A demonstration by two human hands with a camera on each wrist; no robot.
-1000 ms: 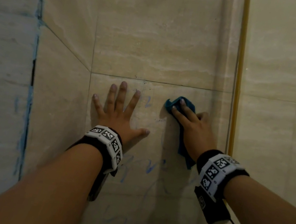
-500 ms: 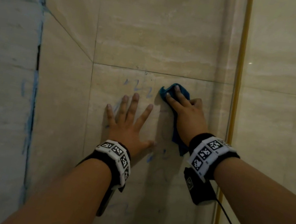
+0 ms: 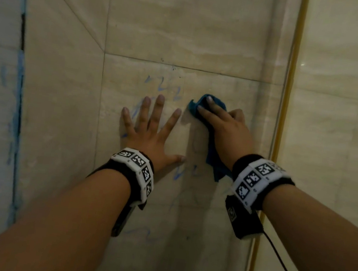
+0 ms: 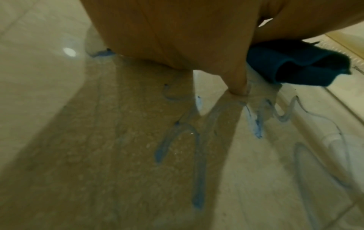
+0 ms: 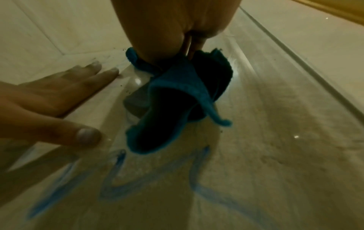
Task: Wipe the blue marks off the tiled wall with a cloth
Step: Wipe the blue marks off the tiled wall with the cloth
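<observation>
Forearms reached in from the bottom edge, each with a black band carrying white coded marker blocks [image 3: 139, 164] at the wrist. The left hand [image 3: 150, 135] lay flat against the beige tiled wall [image 3: 188, 32], its fingers [image 3: 159, 109] straight and spread wide, thumb out to the side. Just to its right, the right hand [image 3: 225, 128] pressed a crumpled dark blue cloth [image 3: 212, 161] to the same tile; 2 fingers lay fairly straight on top of the bunched cloth, and the rest curled at its far side. A loose corner of the cloth hung below the palm. Blue marker scribbles [image 3: 164, 86] showed just above the left fingertips, with more below the thumb and fainter ones lower down. Further left, blue streaks ran down the edge of the side wall. A thin gold vertical strip [image 3: 289, 82] stood to the right of the cloth.
</observation>
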